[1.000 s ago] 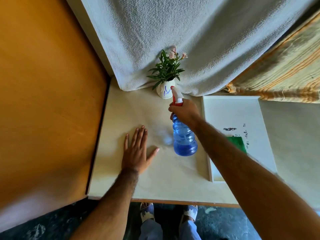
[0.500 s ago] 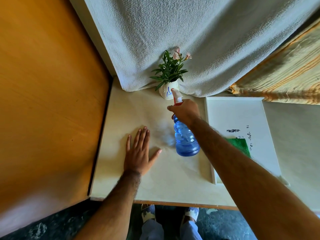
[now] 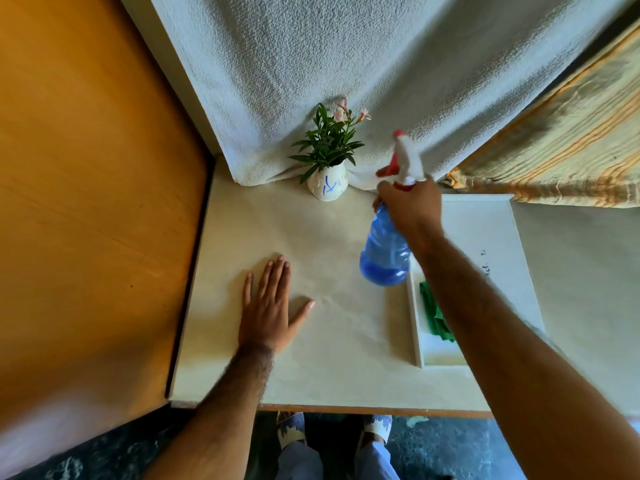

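My right hand (image 3: 410, 206) grips the neck of a blue spray bottle (image 3: 382, 258) with a red and white trigger head, held above the table at the left edge of the white tray (image 3: 481, 216). A small white vase with a green plant and pink flowers (image 3: 329, 157) stands at the back of the cream tabletop (image 3: 311, 358). My left hand (image 3: 268, 306) lies flat on the tabletop, fingers straight and spread, left of the bottle.
A green cloth (image 3: 434, 313) lies in the tray, partly hidden by my right forearm. A white towel (image 3: 346, 64) hangs behind the vase, a striped curtain (image 3: 571, 140) at the right. An orange wooden panel (image 3: 86, 202) borders the table's left side.
My right hand has carried the spray bottle to the right, away from the vase, toward the tray. The left hand has stayed flat on the table.
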`<state>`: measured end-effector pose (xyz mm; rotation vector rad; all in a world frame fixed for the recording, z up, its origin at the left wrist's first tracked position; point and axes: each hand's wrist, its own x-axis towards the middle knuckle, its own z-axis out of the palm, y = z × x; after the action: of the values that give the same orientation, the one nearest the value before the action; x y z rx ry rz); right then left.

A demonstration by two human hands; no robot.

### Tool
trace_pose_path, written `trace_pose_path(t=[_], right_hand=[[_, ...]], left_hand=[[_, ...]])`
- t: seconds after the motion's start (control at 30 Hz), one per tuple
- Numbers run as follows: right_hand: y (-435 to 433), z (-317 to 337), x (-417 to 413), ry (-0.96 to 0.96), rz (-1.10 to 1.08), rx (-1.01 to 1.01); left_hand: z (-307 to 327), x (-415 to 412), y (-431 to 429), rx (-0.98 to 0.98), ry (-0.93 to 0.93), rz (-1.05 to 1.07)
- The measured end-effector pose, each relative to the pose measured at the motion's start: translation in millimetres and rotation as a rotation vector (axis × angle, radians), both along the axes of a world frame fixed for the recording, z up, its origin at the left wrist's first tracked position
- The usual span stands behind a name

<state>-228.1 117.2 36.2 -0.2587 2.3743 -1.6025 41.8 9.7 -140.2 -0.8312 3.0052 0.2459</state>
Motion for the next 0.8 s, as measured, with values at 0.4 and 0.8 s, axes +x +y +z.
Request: trace_pose_path(t=[0.4,0.8], right_hand=[[67,-17,-70,0.374,-0.207,-0.049],[84,-47,-76,0.323,-0.211,-0.002]], left_hand=[[-3,-1,1,-0.026,0.025,0.0],[-5,-1,-1,-0.029,0.02,0.0]])
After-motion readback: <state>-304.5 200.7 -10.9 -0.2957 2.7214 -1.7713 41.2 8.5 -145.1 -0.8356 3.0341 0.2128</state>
